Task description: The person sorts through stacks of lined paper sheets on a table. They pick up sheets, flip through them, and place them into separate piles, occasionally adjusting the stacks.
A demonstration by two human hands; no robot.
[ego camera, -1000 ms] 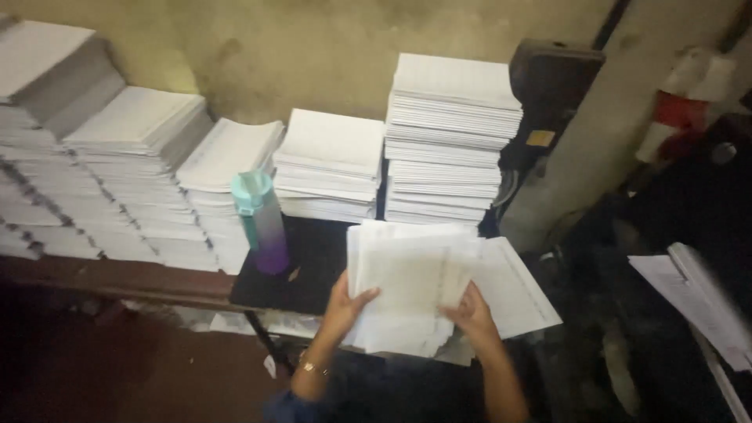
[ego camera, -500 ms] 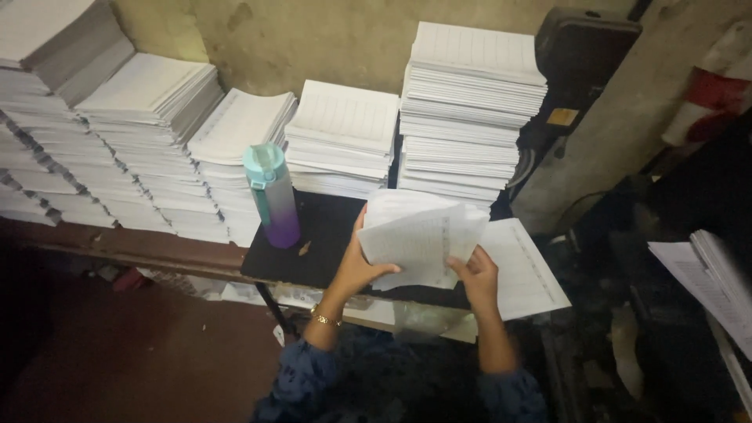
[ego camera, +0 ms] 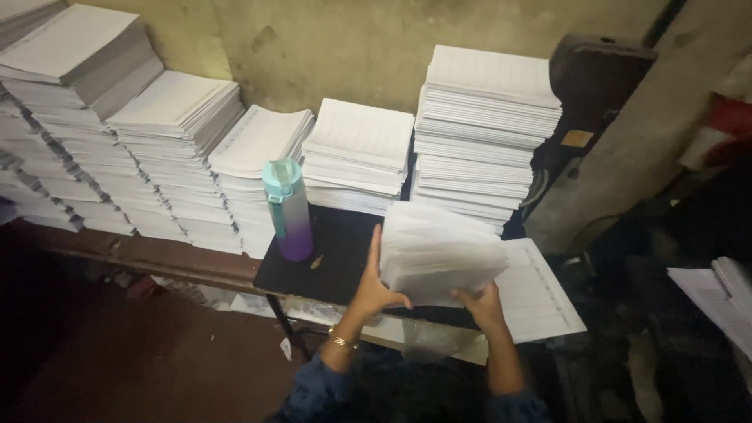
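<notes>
1. Now the left hand (ego camera: pixel 374 288) and the right hand (ego camera: pixel 482 304) both hold a bundle of white sheets (ego camera: pixel 439 252).
2. It stands on edge above the black table (ego camera: pixel 333 262).
3. A purple bottle (ego camera: pixel 288 208) stands near it.

Stained wall (ego camera: pixel 352 47) — dim reddish floor (ego camera: pixel 157 352)

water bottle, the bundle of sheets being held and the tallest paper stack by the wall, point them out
water bottle (ego camera: pixel 291 211), head view, middle of its body
bundle of sheets (ego camera: pixel 439 251), head view, centre of its facing sheet
tallest paper stack (ego camera: pixel 487 137), head view, front edge of its layers
</notes>
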